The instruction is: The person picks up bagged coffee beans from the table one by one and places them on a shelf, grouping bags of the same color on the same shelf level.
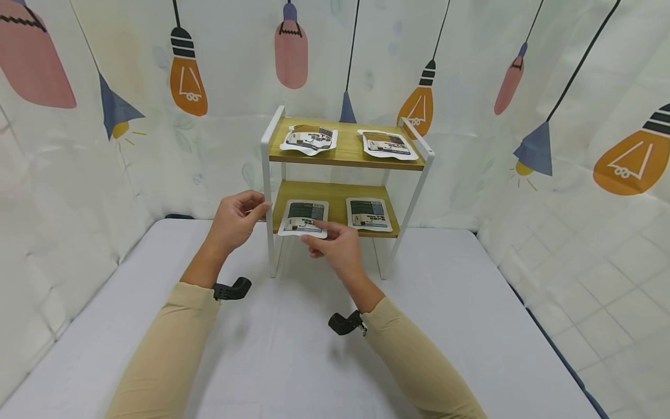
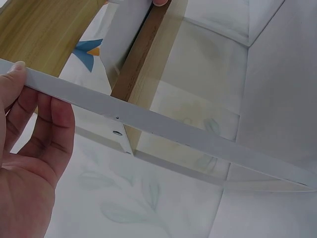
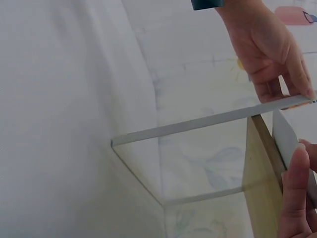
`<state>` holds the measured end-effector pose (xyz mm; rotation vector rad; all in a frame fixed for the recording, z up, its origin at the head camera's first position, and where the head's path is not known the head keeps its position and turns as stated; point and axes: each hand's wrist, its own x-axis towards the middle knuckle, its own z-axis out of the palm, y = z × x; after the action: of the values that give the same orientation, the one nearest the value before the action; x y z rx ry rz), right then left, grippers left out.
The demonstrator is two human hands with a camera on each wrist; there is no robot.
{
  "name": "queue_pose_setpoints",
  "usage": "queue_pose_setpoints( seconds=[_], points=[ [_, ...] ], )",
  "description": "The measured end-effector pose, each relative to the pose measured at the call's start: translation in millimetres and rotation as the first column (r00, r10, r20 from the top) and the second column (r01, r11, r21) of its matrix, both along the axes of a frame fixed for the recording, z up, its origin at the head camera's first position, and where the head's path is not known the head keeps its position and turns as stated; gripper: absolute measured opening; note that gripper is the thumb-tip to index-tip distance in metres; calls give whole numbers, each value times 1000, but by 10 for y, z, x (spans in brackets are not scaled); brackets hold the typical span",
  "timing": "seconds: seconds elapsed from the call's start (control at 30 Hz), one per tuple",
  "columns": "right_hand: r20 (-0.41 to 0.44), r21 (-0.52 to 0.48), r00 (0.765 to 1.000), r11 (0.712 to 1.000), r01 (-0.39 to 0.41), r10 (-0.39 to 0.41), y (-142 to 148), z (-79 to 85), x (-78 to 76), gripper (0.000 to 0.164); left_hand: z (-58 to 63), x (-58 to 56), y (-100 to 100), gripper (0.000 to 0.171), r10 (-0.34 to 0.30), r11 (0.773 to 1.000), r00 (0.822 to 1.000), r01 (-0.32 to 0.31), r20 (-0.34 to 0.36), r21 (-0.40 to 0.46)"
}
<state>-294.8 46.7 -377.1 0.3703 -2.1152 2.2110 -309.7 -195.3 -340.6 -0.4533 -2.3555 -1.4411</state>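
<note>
Lower shelf [image 1: 335, 195]: right hand [image 1: 335, 247] pinches pouch [image 1: 303, 218].

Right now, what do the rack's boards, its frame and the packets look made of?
Shelf boards: wood or wood laminate, matt, visible grain. Frame, which the left hand grips: flat white bar, likely painted metal, with a screw head in the left wrist view. Packet pinched by the right hand: glossy printed plastic or foil film, probably.

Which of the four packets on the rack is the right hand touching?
The lower-left packet: the right hand pinches its front edge. The other three lie untouched.
</note>
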Motion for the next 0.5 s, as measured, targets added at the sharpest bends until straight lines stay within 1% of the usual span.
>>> queue_pose_setpoints(
  seconds=[0.27, 0.5],
  points=[
    [-19, -10, 999, 999, 34, -34, -23, -17, -12, 48, -8, 0, -4, 35, 0, 1000, 1000, 0, 4, -3],
    [-17, -29, 999, 999, 33, -33, -36, -6, -13, 47, -3, 4, -6, 37, 3, 1000, 1000, -3, 13, -4]
  ],
)
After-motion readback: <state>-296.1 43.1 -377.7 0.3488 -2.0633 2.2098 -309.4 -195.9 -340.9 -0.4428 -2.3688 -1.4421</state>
